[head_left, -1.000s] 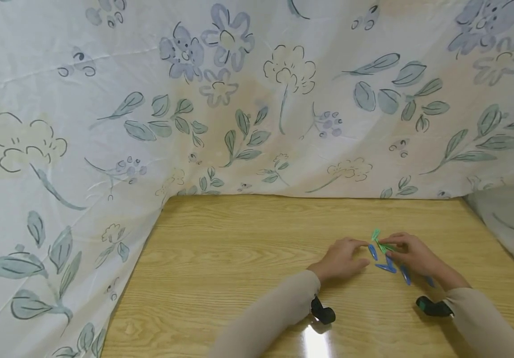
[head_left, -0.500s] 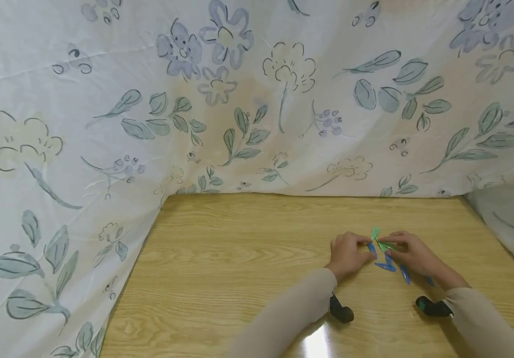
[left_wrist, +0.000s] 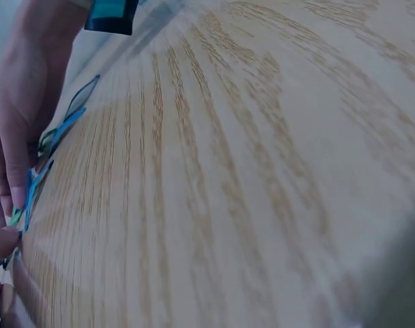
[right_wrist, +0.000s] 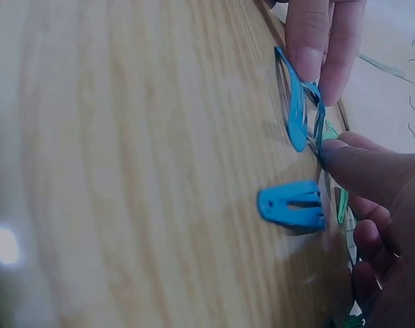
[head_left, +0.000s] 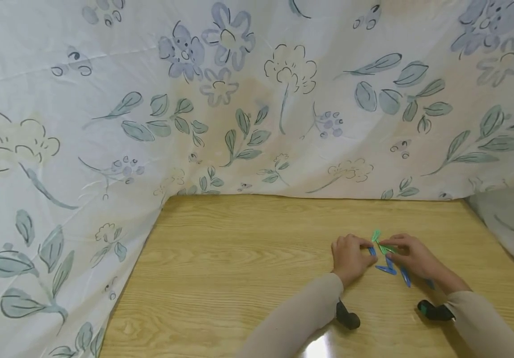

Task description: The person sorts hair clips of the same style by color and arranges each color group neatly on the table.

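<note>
Blue and green snap hair clips lie together on the table's right half. My left hand pinches a blue hair clip between thumb and index finger at the left of the group. Opposite it, my right hand holds a green hair clip with thumb and index finger. Another green clip lies just beyond the fingertips. Nearer me are more blue clips, one beside the right hand. In the right wrist view a blue clip lies flat by the right thumb. The right hand partly hides some clips.
The wooden table extends left and toward me. A floral cloth hangs along its back and left side, with more cloth at the right. Dark wrist devices sit under both forearms.
My left hand has moved slightly right, and its thumb and index finger have closed on the blue hair clip. My right hand has stayed almost still at the green one.
</note>
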Demonstrator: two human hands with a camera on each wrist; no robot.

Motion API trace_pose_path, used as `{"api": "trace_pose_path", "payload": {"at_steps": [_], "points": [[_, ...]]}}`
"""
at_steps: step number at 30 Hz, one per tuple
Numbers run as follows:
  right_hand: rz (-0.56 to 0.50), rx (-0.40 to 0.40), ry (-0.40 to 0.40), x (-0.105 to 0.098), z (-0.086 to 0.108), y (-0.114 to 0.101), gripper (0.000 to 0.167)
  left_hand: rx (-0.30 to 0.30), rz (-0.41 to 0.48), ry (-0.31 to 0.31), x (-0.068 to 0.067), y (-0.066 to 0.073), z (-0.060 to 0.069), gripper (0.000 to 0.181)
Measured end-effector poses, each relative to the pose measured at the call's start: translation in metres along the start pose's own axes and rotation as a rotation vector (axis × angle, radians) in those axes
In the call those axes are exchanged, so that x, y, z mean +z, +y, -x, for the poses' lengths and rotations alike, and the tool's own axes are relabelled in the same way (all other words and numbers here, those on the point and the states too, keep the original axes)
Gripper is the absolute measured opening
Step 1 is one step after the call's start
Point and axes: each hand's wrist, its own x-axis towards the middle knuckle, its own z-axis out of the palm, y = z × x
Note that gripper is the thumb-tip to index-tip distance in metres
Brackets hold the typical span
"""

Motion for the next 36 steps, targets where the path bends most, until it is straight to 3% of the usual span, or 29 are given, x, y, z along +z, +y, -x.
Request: {"api": "trace_pose_path", "payload": {"at_steps": [6,14,23,28,36], "points": [[-0.014,-0.036,0.029,0.001,0.003,0.000,0.027,0.025,-0.048,-0.052,-0.005,-0.001,0.005,0.026],[-0.022,-0.017,0.009,0.002,0.005,0.002,0.028,0.096,-0.095,-0.134,-0.013,-0.013,0.006,0.024],[-0.017,-0.016,0.015,0.002,0.006,0.001,0.028,0.126,-0.029,-0.216,-0.039,-0.031,0.008,0.026],[-0.037,-0.022,0.013,0.002,0.006,0.001,0.028,0.141,-0.036,-0.226,-0.049,-0.040,0.009,0.028],[0.016,-0.055,0.044,0.000,0.001,0.002,0.027,0.146,-0.016,-0.204,-0.062,-0.060,0.007,0.026]]}}
